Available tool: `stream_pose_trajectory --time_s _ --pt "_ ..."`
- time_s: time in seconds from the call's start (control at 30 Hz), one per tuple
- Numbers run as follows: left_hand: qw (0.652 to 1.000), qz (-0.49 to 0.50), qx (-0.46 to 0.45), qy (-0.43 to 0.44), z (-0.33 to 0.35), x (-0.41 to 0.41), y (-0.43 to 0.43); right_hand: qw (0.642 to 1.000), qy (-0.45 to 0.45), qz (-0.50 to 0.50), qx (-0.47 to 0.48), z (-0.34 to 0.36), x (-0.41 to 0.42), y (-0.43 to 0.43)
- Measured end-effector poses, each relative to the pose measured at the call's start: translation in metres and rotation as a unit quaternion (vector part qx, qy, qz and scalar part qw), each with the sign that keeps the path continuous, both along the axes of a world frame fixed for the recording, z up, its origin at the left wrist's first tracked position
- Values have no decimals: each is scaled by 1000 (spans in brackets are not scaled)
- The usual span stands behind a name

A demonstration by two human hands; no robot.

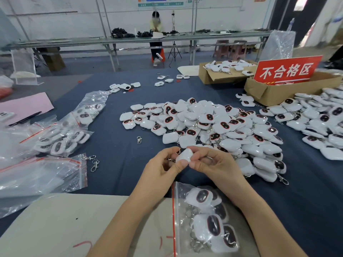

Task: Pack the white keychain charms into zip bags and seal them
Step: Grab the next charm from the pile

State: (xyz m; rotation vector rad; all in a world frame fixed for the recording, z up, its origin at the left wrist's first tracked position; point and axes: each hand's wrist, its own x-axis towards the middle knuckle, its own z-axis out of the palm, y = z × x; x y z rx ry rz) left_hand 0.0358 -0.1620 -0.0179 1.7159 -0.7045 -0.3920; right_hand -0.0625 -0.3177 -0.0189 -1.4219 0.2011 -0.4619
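White charm (184, 155) pinched between left hand (163, 172) and right hand (213, 164).
Face hidden; zip bag (179, 210) cut off below.

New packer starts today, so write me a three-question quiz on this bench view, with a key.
1. True or false: the left hand and right hand together hold one white charm.
2. The filled zip bag closest to the camera lies: A) nearer the person than both hands; B) on the far bench; C) on the pink sheet.
3. Fill in: the red sign stands in a cardboard ___.
Key: 1 true; 2 A; 3 box.
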Motion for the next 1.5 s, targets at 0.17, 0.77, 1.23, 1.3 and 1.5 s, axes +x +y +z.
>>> stream_pose_trajectory --time_s 0.17,0.77,1.23,1.3,1.5 --pt "999 9 -31 26 1 2 2 998 36 6 -51 2 0 -3" --pt "999 31 -38 -5 1 -1 -3 998 33 -46 -20 4 1 0" --pt "998 11 -49 38 -1 3 -4 998 -4 40 -57 2 3 0" --pt "997 0 -59 47 0 2 -3 996 -5 48 -74 3 3 2" --pt "995 -44 -81 36 8 -4 0 998 -16 -11 -59 0 5 0"
